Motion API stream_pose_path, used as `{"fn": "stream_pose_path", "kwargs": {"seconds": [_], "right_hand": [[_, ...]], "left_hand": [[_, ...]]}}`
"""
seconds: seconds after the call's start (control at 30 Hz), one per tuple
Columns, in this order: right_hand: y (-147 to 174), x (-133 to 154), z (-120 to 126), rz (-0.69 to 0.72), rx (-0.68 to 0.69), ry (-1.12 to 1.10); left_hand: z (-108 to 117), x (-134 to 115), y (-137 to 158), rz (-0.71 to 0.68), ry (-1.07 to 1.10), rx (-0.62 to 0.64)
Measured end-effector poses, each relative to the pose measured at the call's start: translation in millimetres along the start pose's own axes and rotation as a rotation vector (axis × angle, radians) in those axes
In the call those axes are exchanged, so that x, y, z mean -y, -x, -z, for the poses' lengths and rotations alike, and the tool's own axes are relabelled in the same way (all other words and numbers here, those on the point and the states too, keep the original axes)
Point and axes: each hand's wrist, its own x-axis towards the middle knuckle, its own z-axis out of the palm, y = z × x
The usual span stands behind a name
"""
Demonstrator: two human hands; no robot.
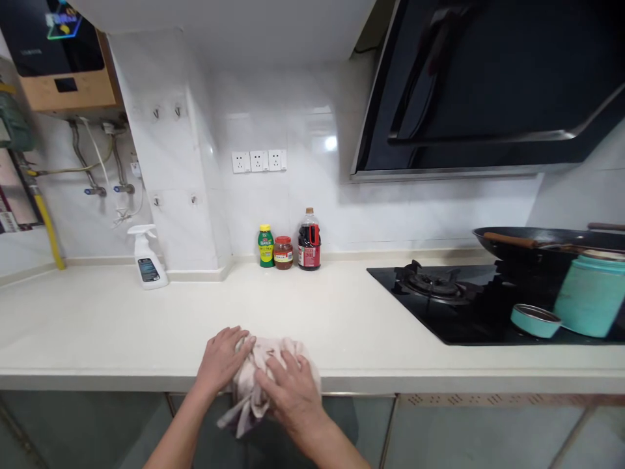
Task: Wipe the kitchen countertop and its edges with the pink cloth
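Observation:
A pale pinkish cloth (263, 355) lies bunched at the counter's front edge, and a darker corner of it hangs down over the edge. My left hand (223, 359) grips the cloth's left side with its fingers bent over the folds. From the right, my right hand (295, 391) presses on the cloth with curved, slightly parted fingers closed on the fabric. Both palms and parts of the cloth under them are hidden. The white countertop (205, 312) extends around the hands.
A white spray bottle (149, 260) stands back left. Against the wall are a green bottle (266, 247), a red-lidded jar (283, 254) and a dark sauce bottle (309, 244). A black gas stove (459, 319) on the right holds a wok (547, 251), a turquoise canister (588, 296) and its small turquoise companion (536, 321). Above hangs a range hood (478, 85).

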Motion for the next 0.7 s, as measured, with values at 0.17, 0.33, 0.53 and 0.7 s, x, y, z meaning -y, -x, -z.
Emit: {"fn": "stream_pose_path", "kwargs": {"seconds": [0.17, 0.33, 0.53, 0.7], "right_hand": [[68, -75, 40, -0.005, -0.073, 0.062], [143, -165, 74, -0.026, 0.016, 0.180], [174, -201, 91, -0.240, -0.020, 0.173], [144, -163, 85, -0.297, 0.093, 0.272]], "left_hand": [[-5, 1, 1, -0.008, -0.027, 0.005], [-5, 2, 4, -0.039, -0.029, 0.011], [-7, 0, 6, -0.049, -0.014, -0.009], [-3, -9, 7, -0.007, -0.036, 0.002]]}}
